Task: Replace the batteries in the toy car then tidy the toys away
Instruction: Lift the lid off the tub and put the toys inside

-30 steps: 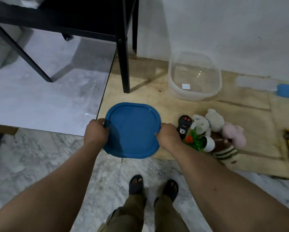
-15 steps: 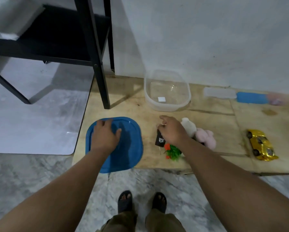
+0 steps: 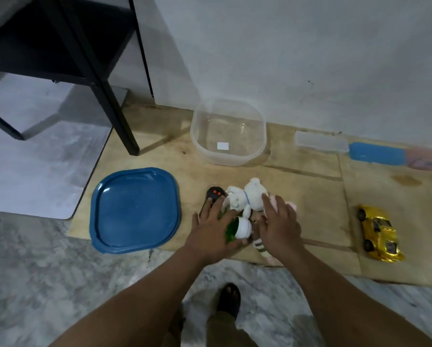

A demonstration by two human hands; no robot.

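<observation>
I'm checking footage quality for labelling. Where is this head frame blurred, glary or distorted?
Head view: the pink item by the wall smears at the right edge; soft glare streaks the blue lid; the gold toy car shows bright highlights; wide-angle bending slants the black table leg; lighting dim.

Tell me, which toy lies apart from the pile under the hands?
The gold toy car, alone at the right; the plush toys and black remote are bunched between both hands.

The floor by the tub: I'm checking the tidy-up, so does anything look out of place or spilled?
Nothing is spilled or broken. The clear tub is empty, its blue lid off beside it. The gold toy car sits alone to the right, apart from the heap of soft toys that both hands reach into. A small potted plant lies tipped over there.
</observation>
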